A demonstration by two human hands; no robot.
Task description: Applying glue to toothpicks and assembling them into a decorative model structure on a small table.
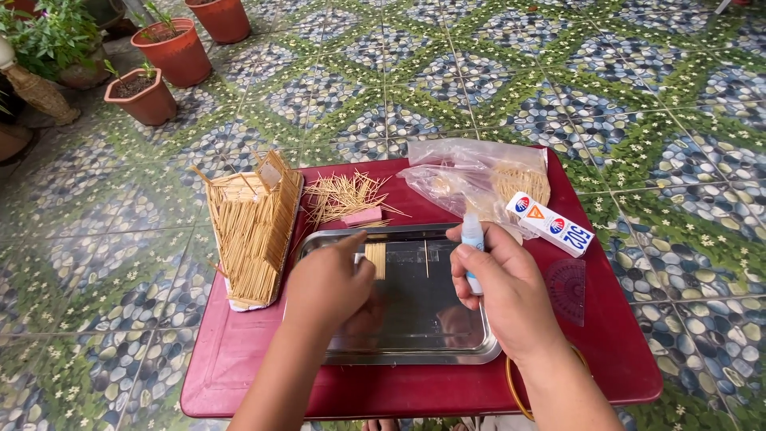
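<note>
Head view — right fingers [471, 259] grip glue bottle [473, 239]

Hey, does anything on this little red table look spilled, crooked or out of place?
Only small things. A loose heap of toothpicks lies scattered behind the metal tray, not bundled. The toothpick house model leans tilted at the table's left edge. The right hand holds a small glue bottle; nothing looks spilled.
</note>
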